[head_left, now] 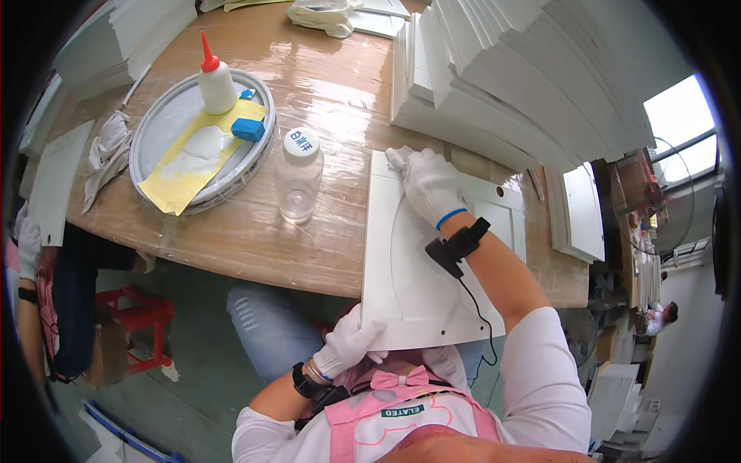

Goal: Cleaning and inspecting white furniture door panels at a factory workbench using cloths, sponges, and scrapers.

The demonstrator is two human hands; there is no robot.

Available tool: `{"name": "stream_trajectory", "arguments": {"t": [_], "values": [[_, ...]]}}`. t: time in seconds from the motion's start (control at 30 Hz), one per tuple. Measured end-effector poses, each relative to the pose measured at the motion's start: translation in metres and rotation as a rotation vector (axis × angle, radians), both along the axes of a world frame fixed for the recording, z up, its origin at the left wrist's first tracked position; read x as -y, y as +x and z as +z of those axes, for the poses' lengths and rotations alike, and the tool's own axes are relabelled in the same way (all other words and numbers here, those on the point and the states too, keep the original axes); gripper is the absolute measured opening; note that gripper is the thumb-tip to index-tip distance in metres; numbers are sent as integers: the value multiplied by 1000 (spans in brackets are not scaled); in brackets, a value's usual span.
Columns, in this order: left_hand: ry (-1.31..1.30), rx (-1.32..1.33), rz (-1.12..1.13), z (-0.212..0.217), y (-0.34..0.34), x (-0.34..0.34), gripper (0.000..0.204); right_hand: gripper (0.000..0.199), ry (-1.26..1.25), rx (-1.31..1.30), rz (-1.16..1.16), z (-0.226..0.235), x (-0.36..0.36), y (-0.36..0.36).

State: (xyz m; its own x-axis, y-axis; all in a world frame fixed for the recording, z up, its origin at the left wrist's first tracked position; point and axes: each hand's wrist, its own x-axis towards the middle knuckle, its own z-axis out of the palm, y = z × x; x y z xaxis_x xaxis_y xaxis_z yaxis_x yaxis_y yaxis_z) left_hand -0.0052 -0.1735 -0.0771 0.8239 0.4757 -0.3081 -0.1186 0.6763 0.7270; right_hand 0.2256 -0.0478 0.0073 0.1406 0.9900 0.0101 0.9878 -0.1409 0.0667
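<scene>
White panel [424, 293], likely stiff and slick: I see the left hand [349, 341] gripping its near corner, sensible hold; right hand [431, 185] atop, fingers bent, grasp unclear.

Near the bench's [332, 100] left edge lies a round grey lid [166, 119], bearing a yellow sheet [174, 193] with a white mound [205, 143], a blue block [248, 130] and a white bottle [218, 91] with a red nozzle. A crumpled white cloth [109, 147] sits left of it, a clear bottle [299, 181] to its right. At the far edge rests a pale bundle [328, 17], possibly a plastic bag; white panels [509, 85] stack toward the far right corner. Beyond the near left corner stands a red stool [143, 312].
</scene>
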Motion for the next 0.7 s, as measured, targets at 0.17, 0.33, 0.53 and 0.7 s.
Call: {"name": "stream_trajectory", "arguments": {"t": [0.17,0.33,0.53,0.7], "values": [[-4,-36,18,1,-2,-2,38,12,-178,-44,344,-15,36,-51],[-19,2,5,3,0,1,39,9,103,-136,-79,-12,-44,12],[-15,-20,15,2,-5,-2,38,11,-261,-55,465,-7,37,-65],[4,-2,7,4,-2,1,38,22,-44,-75,-116,4,-53,-3]]}}
